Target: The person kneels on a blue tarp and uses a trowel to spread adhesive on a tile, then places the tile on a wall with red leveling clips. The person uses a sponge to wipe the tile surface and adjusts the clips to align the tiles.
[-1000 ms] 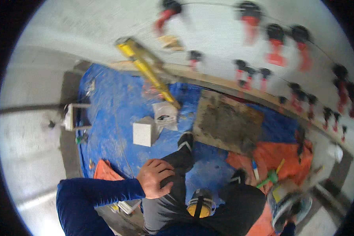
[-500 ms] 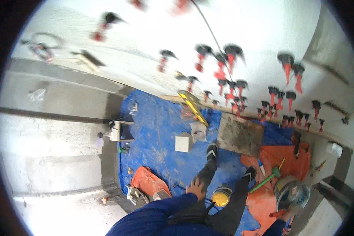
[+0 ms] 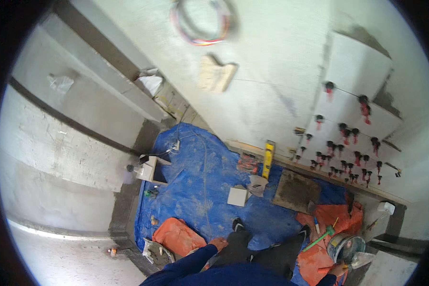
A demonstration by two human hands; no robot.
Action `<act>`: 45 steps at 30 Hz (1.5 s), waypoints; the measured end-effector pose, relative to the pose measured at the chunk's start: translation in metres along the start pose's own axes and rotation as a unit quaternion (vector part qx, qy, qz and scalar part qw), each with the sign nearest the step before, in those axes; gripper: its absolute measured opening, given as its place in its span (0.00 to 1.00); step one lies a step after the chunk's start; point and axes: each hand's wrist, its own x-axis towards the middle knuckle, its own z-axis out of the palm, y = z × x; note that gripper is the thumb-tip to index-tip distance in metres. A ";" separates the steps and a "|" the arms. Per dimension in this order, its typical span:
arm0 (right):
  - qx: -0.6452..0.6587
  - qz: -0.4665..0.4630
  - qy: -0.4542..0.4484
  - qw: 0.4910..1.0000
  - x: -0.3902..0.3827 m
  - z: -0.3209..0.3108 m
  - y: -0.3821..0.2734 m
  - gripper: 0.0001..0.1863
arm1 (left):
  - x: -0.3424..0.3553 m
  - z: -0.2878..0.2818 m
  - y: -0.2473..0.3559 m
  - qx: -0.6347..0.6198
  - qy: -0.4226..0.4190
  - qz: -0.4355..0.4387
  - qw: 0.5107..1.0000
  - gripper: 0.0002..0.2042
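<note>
At the lower right my right hand [image 3: 339, 269] is closed round the orange handle of a trowel [image 3: 362, 260]. Its pale blade lies beside the lower rim of a bucket [image 3: 332, 248], which stands on an orange sheet [image 3: 314, 260]. Across the same sheet lies a green-headed tool with a long green handle [image 3: 315, 241], near the bucket's left side. My left hand [image 3: 219, 244] is beside my left leg, small in view, its fingers loosely extended and nothing visible in them.
Blue sheeting [image 3: 190, 167] covers the floor. A yellow spirit level [image 3: 268, 159] leans at the wall by a grey board [image 3: 296, 191]. A white box [image 3: 237, 196] stands ahead. Several red-and-black tile levelling clips [image 3: 347, 136] stick out from wall tiles [image 3: 341, 102]. An orange bag [image 3: 178, 236] lies left.
The view has swung, so the wall clips now appear farther right. My left hand has drawn back toward my body. The trowel's blade now shows beside the bucket.
</note>
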 end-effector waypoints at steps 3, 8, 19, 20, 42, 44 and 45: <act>-0.170 0.002 -0.033 0.985 -0.078 0.026 -0.025 0.32 | -0.032 -0.038 -0.100 -0.103 0.009 -0.050 0.993 0.21; -0.175 -0.077 -0.342 0.920 -0.185 0.121 -0.004 0.17 | -0.070 -0.113 -0.245 -0.191 0.171 -0.035 0.966 0.20; -0.334 0.068 -0.763 0.550 -0.600 0.379 -0.195 0.13 | 0.018 -0.236 -0.243 -0.518 0.233 -0.083 0.819 0.21; -0.362 0.038 -0.768 0.527 -0.635 0.400 -0.208 0.13 | 0.035 -0.242 -0.232 -0.539 0.210 -0.096 0.810 0.21; -0.332 0.058 -0.656 0.675 -1.067 0.946 -0.214 0.12 | 0.317 -0.766 -0.105 -0.326 0.175 0.131 0.920 0.19; -0.294 0.028 -0.614 0.733 -1.057 0.968 -0.194 0.15 | 0.360 -0.797 -0.061 -0.355 0.108 0.164 0.914 0.18; -0.300 0.051 -0.611 0.731 -1.049 0.979 -0.179 0.17 | 0.385 -0.807 -0.043 -0.383 0.084 0.217 0.894 0.17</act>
